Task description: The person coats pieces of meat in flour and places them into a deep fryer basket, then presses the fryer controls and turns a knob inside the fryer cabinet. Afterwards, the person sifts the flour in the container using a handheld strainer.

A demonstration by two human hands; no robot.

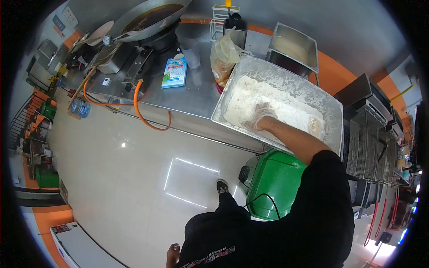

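My right hand (262, 117), in a clear plastic glove, reaches down into a large metal tub (330, 109) of white flour (286, 103). Its fingers are sunk in the flour or hidden by the glove, so what they hold does not show. A flour-coated lump (315, 127) lies at the tub's right end. Low beside my body hangs my left hand (173, 253), bare and partly cut off by the frame's bottom edge. Its fingers look curled in, and I cannot make out whether anything is inside them.
A plastic bag (223, 58) leans by the tub's left side. Behind the tub stands a steel pan (294, 49). Leftward are a blue-white box (174, 73), a plastic cup (191, 52), a wok (152, 20) of dark oil and an orange hose (137, 100). A green bin (277, 183) stands below; fryer baskets (371, 143) hang right.
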